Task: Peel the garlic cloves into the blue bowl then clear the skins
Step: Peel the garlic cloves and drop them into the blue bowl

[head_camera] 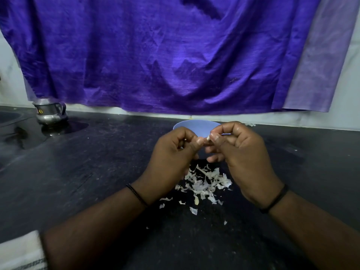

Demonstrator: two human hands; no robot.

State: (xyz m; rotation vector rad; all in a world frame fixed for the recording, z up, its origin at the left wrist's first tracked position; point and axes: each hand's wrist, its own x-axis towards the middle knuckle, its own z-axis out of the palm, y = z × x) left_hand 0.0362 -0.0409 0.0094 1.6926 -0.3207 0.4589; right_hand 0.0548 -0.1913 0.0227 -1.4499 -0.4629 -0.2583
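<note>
Both my hands are up over the near edge of the blue bowl [194, 125], pinching one garlic clove [202, 141] between them. My left hand [173, 152] has its fingers curled in and grips the clove at the fingertips, and my right hand [239, 151] is curled too, thumb and forefinger nipping at what looks like a flap of skin on the clove's end. Honestly the clove is mostly hidden by my fingers, so I can't tell how much skin is left on it.

Handling-wise: a clove is tiny, light and firm, but it looks wet and shiny here, so I'd guess slippery. Best to hold it by the fat middle with one hand and pick at the tip with a nail. The skin is papery and tears into bits instead of coming off whole.

The pile of skins [204, 184] is on the black counter [97, 172] right below my hands, just in front of the bowl. Those weigh nothing and probably scatter if you breathe on them, so scoop them together rather than picking one by one.
</note>
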